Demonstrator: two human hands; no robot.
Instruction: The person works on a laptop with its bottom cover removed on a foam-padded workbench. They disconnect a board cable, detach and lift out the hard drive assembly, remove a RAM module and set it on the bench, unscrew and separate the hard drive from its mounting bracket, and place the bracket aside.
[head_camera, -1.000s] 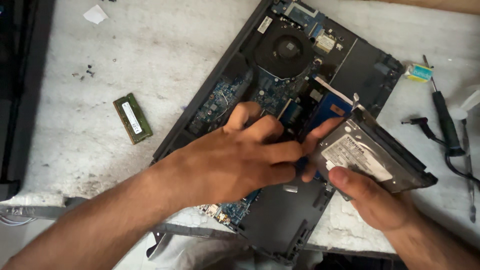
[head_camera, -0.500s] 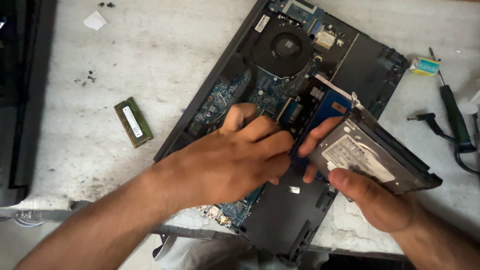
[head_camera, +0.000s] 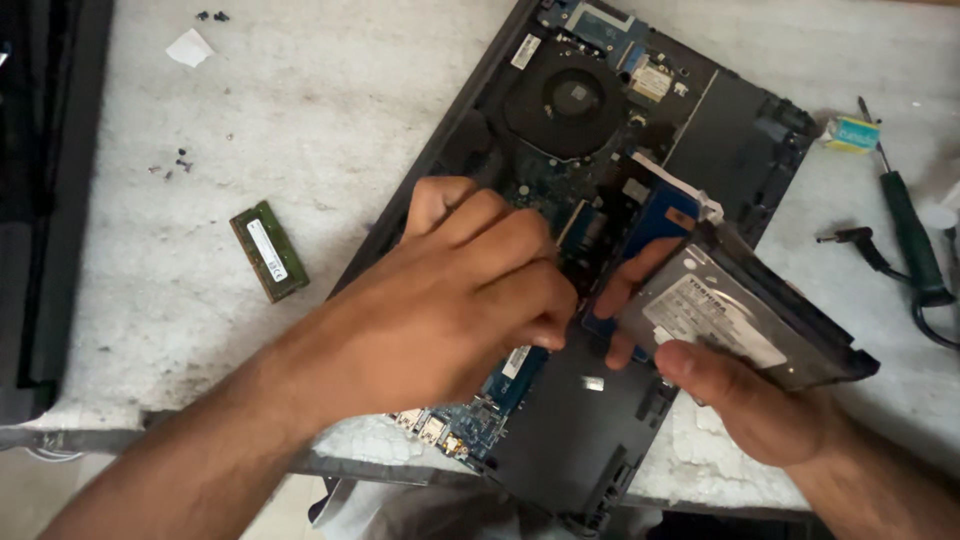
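Grey metal drive (head_camera: 745, 320), labelled face up, pinched at its near edge by the right hand (head_camera: 740, 400), thumb on top and fingers (head_camera: 625, 285) curled beneath; it sits tilted, its far end lifted clear of the laptop (head_camera: 600, 200).
Left hand (head_camera: 470, 300): fingers bunched together, tips pressing at the drive's inner edge, over the blue board; whether they pinch anything there, I cannot tell.
Fan (head_camera: 570, 95): beyond the left knuckles.
Memory stick (head_camera: 268, 250): green, well left of the grip, flat on the table (head_camera: 300, 120).
Screwdriver (head_camera: 910, 235): green-handled, right of the drive.
Handling note (a judgement): keep the drive level with its connector, move it straight, and avoid twisting.
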